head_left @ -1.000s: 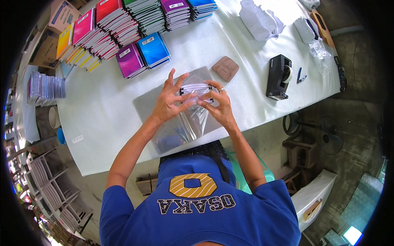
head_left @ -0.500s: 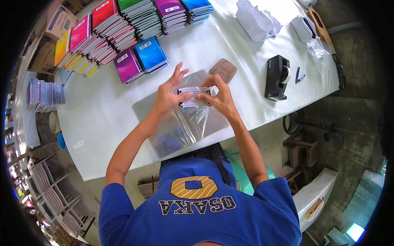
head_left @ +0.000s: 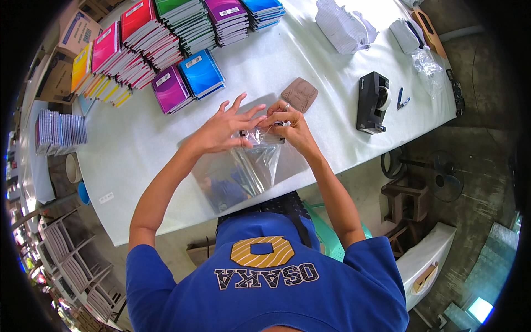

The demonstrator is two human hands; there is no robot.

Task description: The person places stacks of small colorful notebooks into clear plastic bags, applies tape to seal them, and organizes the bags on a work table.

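Note:
My left hand [head_left: 224, 128] and my right hand [head_left: 292, 126] meet above the white table [head_left: 138, 144], both pinching the top edge of a clear plastic bag [head_left: 260, 163] that hangs crumpled below my fingers. Something small and dark sits at the bag's mouth between my fingertips; I cannot tell what it is. The left hand's outer fingers are spread. A stack of flat clear sleeves [head_left: 221, 185] lies on the table under the bag, near the front edge.
Rows of coloured notebooks [head_left: 166, 39] fill the far left of the table, with a purple one [head_left: 170, 88] and a blue one [head_left: 202, 73] nearest. A brown pad [head_left: 299, 94], a black tape dispenser [head_left: 371, 102] and white packets [head_left: 343, 25] lie to the right.
The bag has been drawn together: its top edge is now bunched between both hands, and the hands have come closer over the stack of sleeves.

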